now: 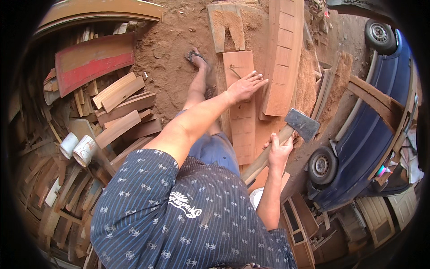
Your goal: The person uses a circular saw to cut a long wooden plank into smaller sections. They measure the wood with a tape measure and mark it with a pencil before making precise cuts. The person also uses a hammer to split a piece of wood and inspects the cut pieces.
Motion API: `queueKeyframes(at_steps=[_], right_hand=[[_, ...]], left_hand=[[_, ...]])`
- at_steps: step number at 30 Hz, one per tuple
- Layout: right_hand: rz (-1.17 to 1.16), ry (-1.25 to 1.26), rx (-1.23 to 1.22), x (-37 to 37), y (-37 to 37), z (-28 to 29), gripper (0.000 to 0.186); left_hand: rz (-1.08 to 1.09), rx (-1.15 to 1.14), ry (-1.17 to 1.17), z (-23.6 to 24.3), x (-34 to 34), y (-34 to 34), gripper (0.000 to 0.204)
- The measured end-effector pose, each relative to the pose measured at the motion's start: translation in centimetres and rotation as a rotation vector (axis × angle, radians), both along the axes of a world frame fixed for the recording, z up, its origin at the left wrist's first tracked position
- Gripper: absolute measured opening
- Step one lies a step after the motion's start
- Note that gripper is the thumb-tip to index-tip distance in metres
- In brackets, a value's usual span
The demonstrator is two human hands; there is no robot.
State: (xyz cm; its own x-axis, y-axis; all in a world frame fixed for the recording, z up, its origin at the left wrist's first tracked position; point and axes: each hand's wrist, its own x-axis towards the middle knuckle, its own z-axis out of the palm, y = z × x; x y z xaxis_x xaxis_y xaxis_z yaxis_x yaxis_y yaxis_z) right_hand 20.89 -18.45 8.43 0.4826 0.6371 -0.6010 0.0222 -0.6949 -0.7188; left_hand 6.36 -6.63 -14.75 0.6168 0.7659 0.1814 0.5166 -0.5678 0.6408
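Wears a dark, blue-striped shirt [215,228] with short sleeves [139,184], small pale motifs, white chest print [186,206], blue shorts [215,150], dark sandal [190,57].

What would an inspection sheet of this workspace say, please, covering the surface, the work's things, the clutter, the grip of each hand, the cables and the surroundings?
Surface: brown earthen ground, with sawdust around the wood.
Work's things: reddish plank with faint marks across it; thicker beam with dark crosswise lines; axe with a wooden handle.
Clutter: wood offcuts piled at the left; two white containers among the wood there.
Grip: left hand open over the plank, contact unclear; right hand closed around the axe's handle, close to its head.
Cables: nothing seen.
Surroundings: dark blue vehicle at the right.
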Motion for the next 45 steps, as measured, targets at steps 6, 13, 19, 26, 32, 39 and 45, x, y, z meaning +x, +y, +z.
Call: queueKeyframes(at_steps=[6, 13, 19, 26, 32, 39, 45], right_hand=[[0.014, 0.027, 0.005, 1.4, -0.7, -0.9, 0.024], [0.148, 0.077, -0.101, 2.2, -2.7, -1.8, 0.023], [0.288, -0.042, -0.204, 5.0, -7.9, -5.7, 0.025], [0.499, -0.279, -0.27, 11.1, -13.8, -8.6, 0.049], [0.564, -0.376, 0.146, 9.4, -8.3, -4.5, 0.05], [0.721, -0.344, 0.269, 11.1, -3.7, 0.7, 0.032], [0.345, -0.587, 0.393, 22.6, 1.6, 8.4, 0.026]], left_hand=[[-0.106, -0.091, -0.059, 1.5, -1.9, -0.3, 0.057], [-0.126, 0.007, 0.092, 2.1, -7.4, 0.1, 0.036], [-0.072, -0.113, 0.002, 6.7, -5.9, 1.3, 0.019], [-0.195, -0.158, -0.053, 15.6, -2.8, -1.1, 0.033], [-0.463, -0.299, -0.042, 21.0, 3.7, -5.0, 0.017], [-0.238, -0.105, -0.087, 25.3, 5.1, -4.9, 0.031], [-0.05, -0.077, -0.1, 27.8, 1.5, -5.3, 0.051]])
